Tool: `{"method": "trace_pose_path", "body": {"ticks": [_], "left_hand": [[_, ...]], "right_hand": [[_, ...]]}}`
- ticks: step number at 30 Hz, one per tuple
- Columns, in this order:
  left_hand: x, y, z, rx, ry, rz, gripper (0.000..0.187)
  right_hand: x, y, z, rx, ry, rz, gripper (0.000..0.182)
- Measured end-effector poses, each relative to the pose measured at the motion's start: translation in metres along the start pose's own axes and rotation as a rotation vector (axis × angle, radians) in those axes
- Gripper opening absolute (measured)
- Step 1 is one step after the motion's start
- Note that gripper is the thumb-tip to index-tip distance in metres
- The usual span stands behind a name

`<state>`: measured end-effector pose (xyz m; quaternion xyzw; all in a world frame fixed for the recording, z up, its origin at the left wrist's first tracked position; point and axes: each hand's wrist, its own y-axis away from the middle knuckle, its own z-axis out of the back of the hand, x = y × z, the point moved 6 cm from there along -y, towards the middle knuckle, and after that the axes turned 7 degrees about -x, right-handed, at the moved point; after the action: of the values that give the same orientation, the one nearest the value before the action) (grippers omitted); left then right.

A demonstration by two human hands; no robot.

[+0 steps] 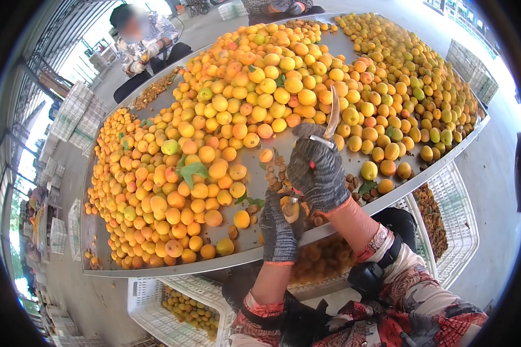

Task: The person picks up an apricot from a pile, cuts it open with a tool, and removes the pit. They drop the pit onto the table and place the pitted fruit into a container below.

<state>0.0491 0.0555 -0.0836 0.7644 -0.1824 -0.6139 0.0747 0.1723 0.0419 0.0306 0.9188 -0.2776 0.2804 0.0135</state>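
My left hand (pixel 279 234), in a grey knit glove, is closed around an apricot (pixel 291 211) at the table's near edge. Above it and to the right, my right hand (pixel 318 170), also gloved, grips a curved metal tool (pixel 333 113), whose long bent part sticks up past the fist. The fingers of the right hand are close to the apricot, and a small shiny edge shows there; its exact contact is hard to make out. A large heap of orange-yellow apricots (pixel 220 104) covers much of the metal table (pixel 249 162). Apricot pits (pixel 276 173) lie just beyond my hands.
Below the table edge stand a white crate (pixel 145 295) of apricots at left and another crate (pixel 460 214) at right, beside brown pits. Another person (pixel 147 43) sits across the far left corner. Stacked crates (pixel 78 113) stand on the floor at left.
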Motion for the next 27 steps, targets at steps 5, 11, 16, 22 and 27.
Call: {"method": "trace_pose_path", "body": {"ticks": [5, 11, 16, 22, 27], "left_hand": [[0.003, -0.010, 0.004, -0.072, 0.012, -0.263, 0.042], [-0.031, 0.019, -0.008, 0.136, -0.595, -0.699, 0.045], [-0.044, 0.019, -0.014, 0.113, -0.686, -0.487, 0.055], [-0.055, 0.028, -0.018, 0.106, -0.984, -0.899, 0.060], [-0.043, 0.034, -0.019, 0.026, -1.132, -1.092, 0.057]], "right_hand": [[-0.009, 0.005, 0.010, -0.094, 0.085, 0.110, 0.037], [-0.013, -0.006, 0.015, -0.066, -0.091, -0.065, 0.021], [-0.012, -0.013, 0.021, -0.113, -0.128, -0.125, 0.018], [-0.023, -0.015, 0.033, -0.104, -0.268, -0.181, 0.018], [-0.002, 0.012, -0.002, -0.105, 0.388, 0.178, 0.018]]}}
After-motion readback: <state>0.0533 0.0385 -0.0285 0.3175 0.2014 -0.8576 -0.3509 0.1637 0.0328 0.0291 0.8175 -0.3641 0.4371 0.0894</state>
